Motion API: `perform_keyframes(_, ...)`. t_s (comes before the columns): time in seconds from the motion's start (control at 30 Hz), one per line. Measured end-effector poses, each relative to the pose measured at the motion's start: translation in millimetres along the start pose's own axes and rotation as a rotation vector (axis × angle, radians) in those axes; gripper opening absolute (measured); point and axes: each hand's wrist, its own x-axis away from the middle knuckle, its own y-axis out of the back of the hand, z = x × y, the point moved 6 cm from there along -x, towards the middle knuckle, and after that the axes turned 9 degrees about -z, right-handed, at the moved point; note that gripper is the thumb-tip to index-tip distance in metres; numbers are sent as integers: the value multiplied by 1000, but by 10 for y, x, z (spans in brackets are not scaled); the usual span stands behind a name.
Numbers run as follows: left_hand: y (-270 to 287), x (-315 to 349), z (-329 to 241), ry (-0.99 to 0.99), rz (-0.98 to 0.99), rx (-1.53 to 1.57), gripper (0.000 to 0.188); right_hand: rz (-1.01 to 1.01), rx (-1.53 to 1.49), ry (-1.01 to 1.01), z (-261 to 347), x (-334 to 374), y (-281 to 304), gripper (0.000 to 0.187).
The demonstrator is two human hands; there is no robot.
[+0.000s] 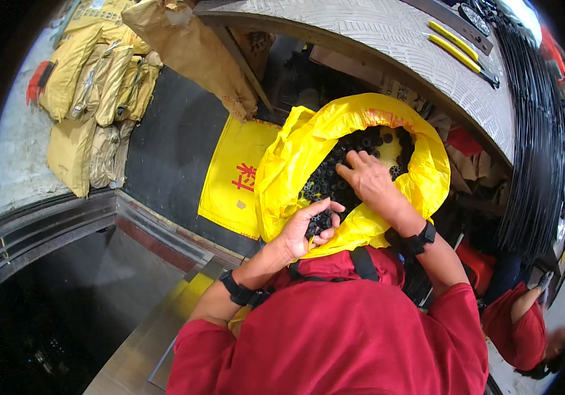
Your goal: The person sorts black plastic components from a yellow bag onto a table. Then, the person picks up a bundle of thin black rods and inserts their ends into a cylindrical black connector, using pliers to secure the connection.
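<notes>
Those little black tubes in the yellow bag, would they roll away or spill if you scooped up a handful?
Probably yes. The black tubes look short, round and loose, so they would likely roll. The left hand cups a heap of them, so some may slip out. The yellow bag looks thin and floppy, likely to sag.

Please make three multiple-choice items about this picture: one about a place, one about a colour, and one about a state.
1. Where is the right hand?
A. inside the open bag, on the black pieces
B. on the workbench
C. on the floor

2. What colour is the bag?
A. blue
B. yellow
C. white

3. What is the state of the left hand?
A. flat and empty
B. out of view
C. cupped around a handful of small black tubular pieces

Answers: 1 A, the hand lies in the bag's mouth among the pieces. 2 B, the plastic is bright yellow. 3 C, the fingers curl around the pieces.
</notes>
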Motion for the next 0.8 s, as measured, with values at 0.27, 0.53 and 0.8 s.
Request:
perform_keyframes(0.27, -123, 38, -35, -74, -17, -114, 37, 60, -109, -131, -198, 92, -65, 16)
perform_keyframes(0.53, -133, 35, 38, 3, 29, -245, 39, 117, -245, -113, 46, 116, -15, 41)
perform_keyframes(0.8, -142, 38, 49, -22, 5, -300, 38, 169, -419, -219, 65, 38, -110, 35)
